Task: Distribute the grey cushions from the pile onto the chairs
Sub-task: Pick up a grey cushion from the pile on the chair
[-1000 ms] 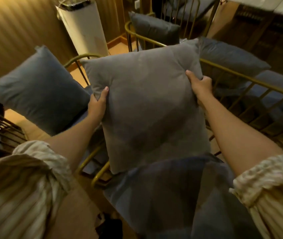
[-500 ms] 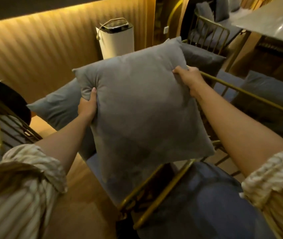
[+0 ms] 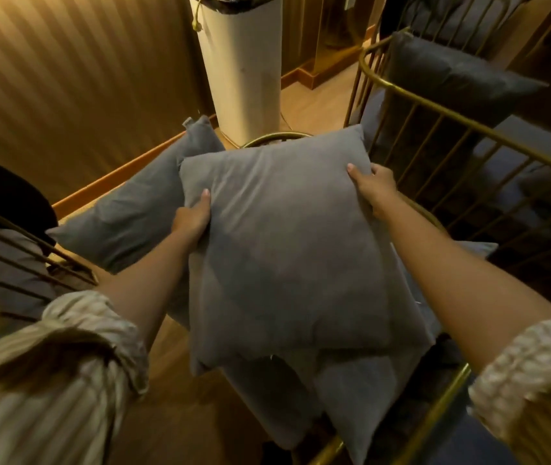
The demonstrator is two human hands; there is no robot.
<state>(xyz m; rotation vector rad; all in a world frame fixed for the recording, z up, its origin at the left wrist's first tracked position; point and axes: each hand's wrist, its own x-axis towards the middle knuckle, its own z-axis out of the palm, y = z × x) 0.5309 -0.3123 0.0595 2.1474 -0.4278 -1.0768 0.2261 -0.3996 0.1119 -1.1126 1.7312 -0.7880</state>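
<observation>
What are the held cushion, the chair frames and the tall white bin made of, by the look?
Held cushion: soft grey fabric, matte, perhaps velvety; it creases and dents where the hands grip it.
Chair frames: thin rods with a gold or brass-coloured sheen, most likely metal; glints run along the top rail.
Tall white bin: smooth, off-white, slightly scuffed shell; plastic or painted metal, cannot tell which.

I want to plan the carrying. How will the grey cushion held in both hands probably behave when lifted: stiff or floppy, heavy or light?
The grey cushion is probably soft: it creases near the right hand. It seems light, since the left hand grips only an edge. It keeps its square shape, so likely plump, not floppy.
</observation>
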